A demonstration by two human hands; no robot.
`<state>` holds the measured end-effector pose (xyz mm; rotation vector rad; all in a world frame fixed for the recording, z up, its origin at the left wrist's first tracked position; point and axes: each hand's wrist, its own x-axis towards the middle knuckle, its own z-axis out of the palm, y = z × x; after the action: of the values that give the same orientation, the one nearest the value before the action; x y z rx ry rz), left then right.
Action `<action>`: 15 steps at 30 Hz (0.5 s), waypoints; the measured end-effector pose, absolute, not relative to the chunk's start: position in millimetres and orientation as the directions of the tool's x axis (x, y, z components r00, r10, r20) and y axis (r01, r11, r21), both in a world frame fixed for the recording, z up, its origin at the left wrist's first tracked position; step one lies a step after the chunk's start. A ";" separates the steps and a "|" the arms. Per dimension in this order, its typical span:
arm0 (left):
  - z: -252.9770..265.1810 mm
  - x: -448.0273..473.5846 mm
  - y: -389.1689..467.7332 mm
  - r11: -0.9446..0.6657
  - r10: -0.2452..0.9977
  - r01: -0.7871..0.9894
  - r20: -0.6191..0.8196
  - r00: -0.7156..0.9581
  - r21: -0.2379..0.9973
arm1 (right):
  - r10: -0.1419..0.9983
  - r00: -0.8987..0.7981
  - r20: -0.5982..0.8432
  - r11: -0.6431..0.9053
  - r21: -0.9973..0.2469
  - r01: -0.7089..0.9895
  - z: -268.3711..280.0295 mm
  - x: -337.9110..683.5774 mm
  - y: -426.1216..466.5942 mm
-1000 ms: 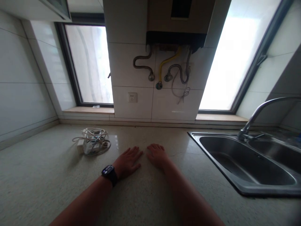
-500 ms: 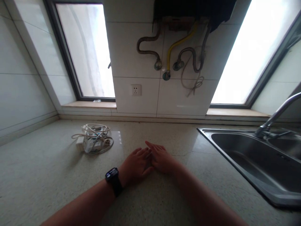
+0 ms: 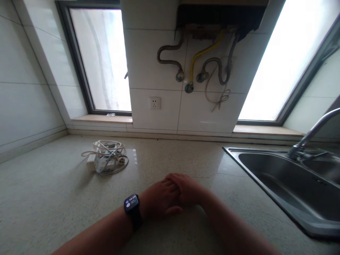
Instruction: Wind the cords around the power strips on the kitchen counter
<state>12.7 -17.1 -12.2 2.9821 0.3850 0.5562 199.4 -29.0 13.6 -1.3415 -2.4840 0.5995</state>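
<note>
My left hand (image 3: 160,198) lies low over the countertop (image 3: 148,159), palm down, with its thumb stretched out to the right. A dark smartwatch (image 3: 131,203) is on the left wrist. My right hand (image 3: 187,186) meets it from the right, and the fingers of both hands overlap. The right hand's fingers reach along the far side of the left fingertips, partly hidden there. No object shows in either hand. Left of the hands sits a bundle of white cable (image 3: 114,156) with a plug and a white block.
A steel sink (image 3: 265,170) with a curved faucet (image 3: 316,131) is set in the counter at right. On the tiled wall are a socket (image 3: 154,103), a yellow hose (image 3: 202,53) and grey hoses below a black unit (image 3: 220,16). Windows stand at left and right.
Both hands have come nearer to me and overlap more, the right hand's raised fingers now lying along the left's. The view has tilted slightly upward.
</note>
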 end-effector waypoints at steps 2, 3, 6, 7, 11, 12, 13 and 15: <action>-10.2 15.5 -20.7 -0.966 0.246 0.203 0.333 0.910 0.158 | 0.845 -0.534 -0.024 0.473 -0.430 0.769 15.6 203.5 -31.9; -8.6 16.7 -22.8 -0.965 0.243 0.194 0.324 0.914 0.177 | 0.851 -0.524 -0.034 0.467 -0.409 0.784 16.4 205.3 -33.2; -3.7 19.1 -28.8 -0.949 0.260 0.182 0.309 0.915 0.259 | 0.868 -0.494 -0.046 0.443 -0.378 0.813 16.5 207.8 -35.1; -2.8 19.6 -30.2 -0.940 0.273 0.186 0.305 0.912 0.286 | 0.873 -0.486 -0.048 0.435 -0.377 0.818 15.8 207.8 -35.0; -3.4 19.7 -29.8 -0.928 0.290 0.189 0.304 0.907 0.322 | 0.880 -0.475 -0.010 0.426 -0.426 0.798 11.4 205.7 -32.9; -4.4 19.4 -28.2 -0.932 0.279 0.176 0.317 0.906 0.318 | 0.878 -0.479 0.006 0.431 -0.449 0.783 10.6 205.4 -32.5; -5.4 19.0 -26.2 -0.936 0.265 0.159 0.332 0.905 0.313 | 0.874 -0.485 0.022 0.437 -0.470 0.767 10.0 205.1 -32.1; -7.3 17.9 -21.8 -0.942 0.249 0.142 0.350 0.903 0.304 | 0.868 -0.494 0.050 0.450 -0.499 0.740 9.5 205.1 -31.9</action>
<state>17.9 -21.8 -7.3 2.7952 0.2935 0.5658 205.1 -31.9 9.5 -1.3778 -2.4067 0.6076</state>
